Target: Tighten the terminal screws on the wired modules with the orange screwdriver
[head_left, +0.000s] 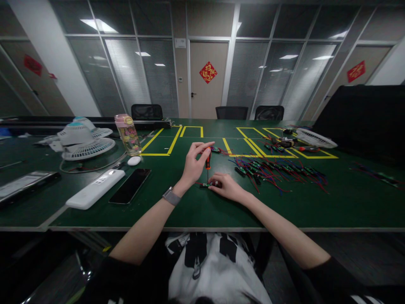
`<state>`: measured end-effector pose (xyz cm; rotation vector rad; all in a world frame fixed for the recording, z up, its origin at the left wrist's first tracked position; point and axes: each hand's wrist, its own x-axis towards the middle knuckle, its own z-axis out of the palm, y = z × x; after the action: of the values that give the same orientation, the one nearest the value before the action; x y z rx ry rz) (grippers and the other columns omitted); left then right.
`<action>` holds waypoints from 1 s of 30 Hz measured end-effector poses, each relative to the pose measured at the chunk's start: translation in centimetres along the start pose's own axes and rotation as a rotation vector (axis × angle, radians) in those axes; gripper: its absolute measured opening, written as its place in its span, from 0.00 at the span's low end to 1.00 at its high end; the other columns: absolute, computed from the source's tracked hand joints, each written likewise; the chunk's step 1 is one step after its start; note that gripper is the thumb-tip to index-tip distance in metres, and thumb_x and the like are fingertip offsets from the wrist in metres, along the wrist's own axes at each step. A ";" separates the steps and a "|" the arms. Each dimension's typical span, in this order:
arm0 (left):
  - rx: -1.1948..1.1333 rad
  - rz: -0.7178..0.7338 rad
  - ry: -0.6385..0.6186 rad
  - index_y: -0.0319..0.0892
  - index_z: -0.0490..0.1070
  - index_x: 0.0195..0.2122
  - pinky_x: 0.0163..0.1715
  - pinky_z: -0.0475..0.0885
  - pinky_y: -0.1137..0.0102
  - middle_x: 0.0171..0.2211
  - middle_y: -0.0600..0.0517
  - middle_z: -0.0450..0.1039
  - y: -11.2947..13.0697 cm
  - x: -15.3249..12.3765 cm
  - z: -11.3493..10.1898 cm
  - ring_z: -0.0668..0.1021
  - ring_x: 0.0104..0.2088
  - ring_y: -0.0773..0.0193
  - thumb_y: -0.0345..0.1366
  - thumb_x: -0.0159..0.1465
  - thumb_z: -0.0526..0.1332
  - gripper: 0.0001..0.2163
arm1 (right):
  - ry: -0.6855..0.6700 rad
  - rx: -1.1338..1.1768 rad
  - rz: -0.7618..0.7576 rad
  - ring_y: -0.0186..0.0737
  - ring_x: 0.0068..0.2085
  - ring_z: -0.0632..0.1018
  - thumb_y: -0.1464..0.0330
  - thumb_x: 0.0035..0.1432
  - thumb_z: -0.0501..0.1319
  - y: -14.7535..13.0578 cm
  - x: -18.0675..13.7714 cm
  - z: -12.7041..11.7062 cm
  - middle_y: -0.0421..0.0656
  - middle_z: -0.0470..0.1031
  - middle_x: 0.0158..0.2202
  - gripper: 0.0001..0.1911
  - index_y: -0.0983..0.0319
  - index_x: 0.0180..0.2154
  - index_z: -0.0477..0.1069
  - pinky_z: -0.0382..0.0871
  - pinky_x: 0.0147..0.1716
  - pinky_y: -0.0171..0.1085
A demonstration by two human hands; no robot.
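Note:
My left hand (193, 164) grips the handle of a small orange-and-black screwdriver (208, 162) between thumb and fingers. The screwdriver stands upright, its thin shaft pointing down at a small green circuit board (204, 185) with wires on the table. Fingers of my right hand (230, 188) are closed on the right end of that board and press it to the surface; part of it is hidden under them. Just beyond the screwdriver lies another small circuit board (216, 149) with red wires. A loose pile of wired circuit boards (262, 169) spreads to the right of my hands.
Left on the green table (183, 211) lie a phone (130, 186), a white power strip (96, 189), a white mouse (134, 161), a bottle (128, 135) and white fans (82, 141). Yellow tape marks rectangles farther back. A black monitor (367, 122) stands far right.

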<state>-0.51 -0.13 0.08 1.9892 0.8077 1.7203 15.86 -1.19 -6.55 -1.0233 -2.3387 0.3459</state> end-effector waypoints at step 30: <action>0.020 -0.006 -0.008 0.45 0.72 0.49 0.45 0.67 0.69 0.40 0.50 0.72 0.0 0.0 0.1 0.73 0.41 0.65 0.36 0.64 0.57 0.13 | 0.009 -0.010 -0.021 0.33 0.30 0.70 0.70 0.56 0.62 0.0 0.0 0.0 0.41 0.70 0.32 0.05 0.63 0.37 0.74 0.63 0.32 0.32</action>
<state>-0.45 -0.11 0.10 2.0038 0.8302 1.7059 15.91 -1.18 -6.59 -1.0018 -2.3439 0.3213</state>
